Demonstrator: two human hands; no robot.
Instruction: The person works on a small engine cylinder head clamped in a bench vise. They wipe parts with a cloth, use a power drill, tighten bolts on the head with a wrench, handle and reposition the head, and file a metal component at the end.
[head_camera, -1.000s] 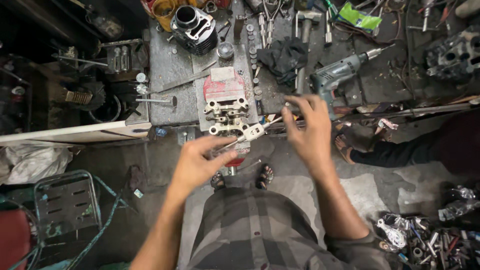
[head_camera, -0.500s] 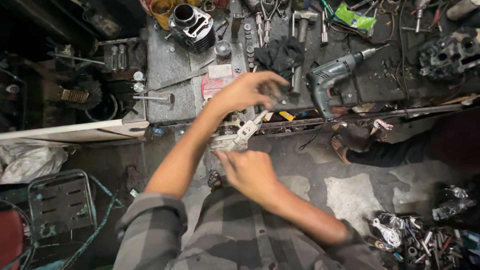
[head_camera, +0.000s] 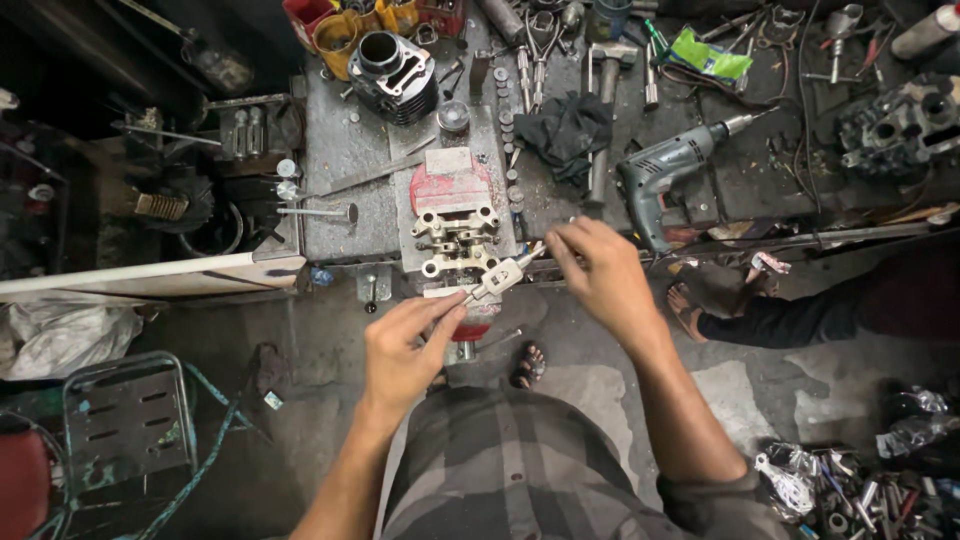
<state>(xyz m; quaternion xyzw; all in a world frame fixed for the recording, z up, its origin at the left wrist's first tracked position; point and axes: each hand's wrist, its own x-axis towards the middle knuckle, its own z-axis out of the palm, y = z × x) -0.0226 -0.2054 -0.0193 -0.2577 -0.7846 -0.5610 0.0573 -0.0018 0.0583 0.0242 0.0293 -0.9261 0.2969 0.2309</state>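
Gripping both ends of a small silver tap wrench, I am working just below the middle of the frame. My left hand is pinching the lower-left handle between thumb and fingers, and my right hand is closing its fingertips on the upper-right handle. The wrench is sitting against the lower edge of the grey metal engine head, which is resting on a red-topped block at the front edge of the table.

I am judging that uneven pressure from the two hands could be tilting the tool and jamming or snapping whatever it is driving; the tip itself is hidden from me. The head is lying close to the table's edge, so a hard twist might be nudging it toward the floor, where sandalled feet are standing.

Further out, the power drill and black rag are lying to the upper right, near enough that my right elbow could be catching them.
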